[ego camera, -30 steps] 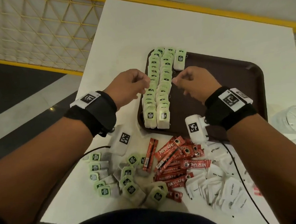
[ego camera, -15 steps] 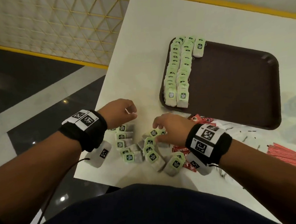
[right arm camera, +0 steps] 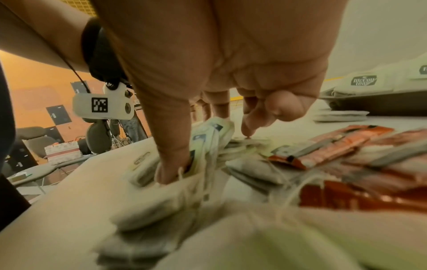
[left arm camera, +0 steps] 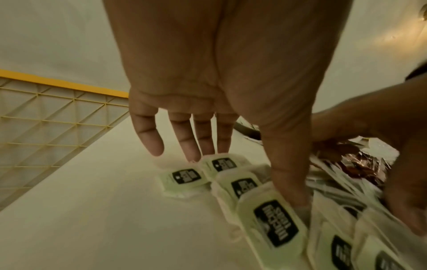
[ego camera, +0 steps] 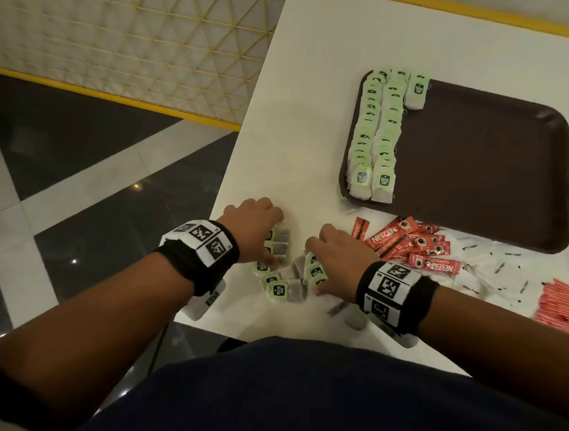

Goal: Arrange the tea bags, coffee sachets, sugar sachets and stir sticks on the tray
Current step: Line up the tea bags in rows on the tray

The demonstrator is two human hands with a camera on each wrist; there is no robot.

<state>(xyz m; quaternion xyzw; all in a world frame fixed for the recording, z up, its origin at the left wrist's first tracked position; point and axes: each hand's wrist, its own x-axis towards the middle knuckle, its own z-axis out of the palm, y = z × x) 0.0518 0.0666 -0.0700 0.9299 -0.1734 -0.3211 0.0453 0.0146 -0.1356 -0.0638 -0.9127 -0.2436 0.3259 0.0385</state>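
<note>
White table (ego camera: pixel 304 122); coffee sachets (ego camera: pixel 410 245) beside tray (ego camera: pixel 471 159)

Glossy foil coffee sachets (ego camera: pixel 410 245) (red)

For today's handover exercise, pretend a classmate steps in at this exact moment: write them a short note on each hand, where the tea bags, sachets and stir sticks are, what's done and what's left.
Left hand: fingers straight, touching the loose tea bags on the white table.
Right hand: thumb and fingers curled round several of those bags.
Done: two rows of tea bags along the brown tray's left side, one more bag starting a third.
Left: the loose tea bags, Nescafe coffee sachets, white sugar sachets and red stir sticks, all still on the table.
</note>
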